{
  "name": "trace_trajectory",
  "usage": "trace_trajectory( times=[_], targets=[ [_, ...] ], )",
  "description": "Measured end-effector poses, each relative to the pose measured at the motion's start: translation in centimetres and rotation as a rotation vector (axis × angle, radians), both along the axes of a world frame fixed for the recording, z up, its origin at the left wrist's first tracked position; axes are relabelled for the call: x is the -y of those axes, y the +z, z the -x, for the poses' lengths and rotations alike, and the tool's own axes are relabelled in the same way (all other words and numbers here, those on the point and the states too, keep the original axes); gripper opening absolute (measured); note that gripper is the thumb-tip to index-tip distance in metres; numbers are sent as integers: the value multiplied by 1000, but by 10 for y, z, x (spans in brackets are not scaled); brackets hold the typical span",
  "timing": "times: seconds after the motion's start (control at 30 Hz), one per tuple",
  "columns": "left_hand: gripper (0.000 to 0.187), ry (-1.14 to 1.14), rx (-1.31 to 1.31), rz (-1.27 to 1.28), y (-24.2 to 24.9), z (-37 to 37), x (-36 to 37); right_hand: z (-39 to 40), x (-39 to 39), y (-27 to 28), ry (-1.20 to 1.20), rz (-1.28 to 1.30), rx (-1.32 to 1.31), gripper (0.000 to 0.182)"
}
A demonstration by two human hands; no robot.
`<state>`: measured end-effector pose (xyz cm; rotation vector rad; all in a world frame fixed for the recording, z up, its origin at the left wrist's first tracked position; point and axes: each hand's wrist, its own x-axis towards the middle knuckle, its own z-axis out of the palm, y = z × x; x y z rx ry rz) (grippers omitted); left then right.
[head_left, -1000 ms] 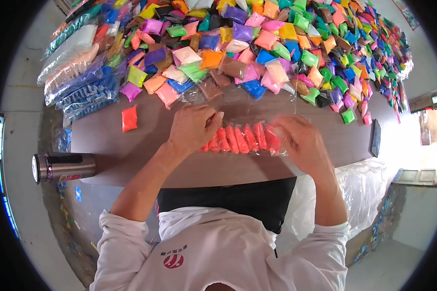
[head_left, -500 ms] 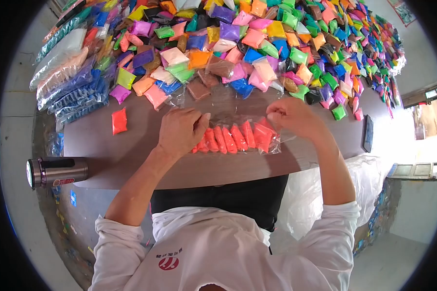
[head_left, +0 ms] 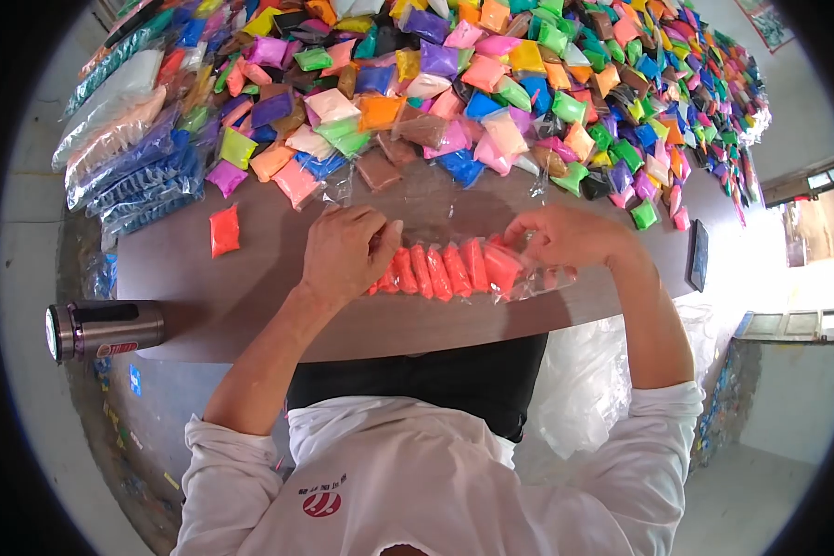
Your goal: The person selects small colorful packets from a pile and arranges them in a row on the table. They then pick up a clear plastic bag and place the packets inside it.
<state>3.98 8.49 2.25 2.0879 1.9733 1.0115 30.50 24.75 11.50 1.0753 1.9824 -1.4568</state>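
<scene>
A row of several coral-red packets [head_left: 440, 271] stands side by side in a clear plastic bag [head_left: 549, 284] on the table in front of me. My left hand [head_left: 346, 252] is closed at the row's left end, its thumb along the packets; the fingertips are partly hidden. At the other end my right hand [head_left: 574, 235] has its fingers curled on the bag beside the last packet. The bag's loose transparent end spreads under that hand. One separate red packet [head_left: 224, 231] lies on the table to the left of my left hand.
A large heap of small colourful packets [head_left: 435, 60] covers the back of the table [head_left: 250, 324]. Stacked bags of packets [head_left: 148, 185] stand at the left. A steel tumbler [head_left: 107, 330] lies at the left edge, and a dark phone [head_left: 698, 255] at the right edge.
My right hand has come down and a little right onto the bag's end, pulling the loose plastic rightward. My left hand stays at the left end of the row.
</scene>
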Motion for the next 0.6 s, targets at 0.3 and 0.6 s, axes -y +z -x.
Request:
trace_trajectory(
  times=[0.3, 0.6],
  targets=[
    [19, -4, -8, -61, -1, 0, 2, 6, 6, -28, 61, -216, -227, 33],
    [25, 28, 15, -48, 0, -1, 3, 7, 7, -46, 64, -286, -216, 30]
  ],
)
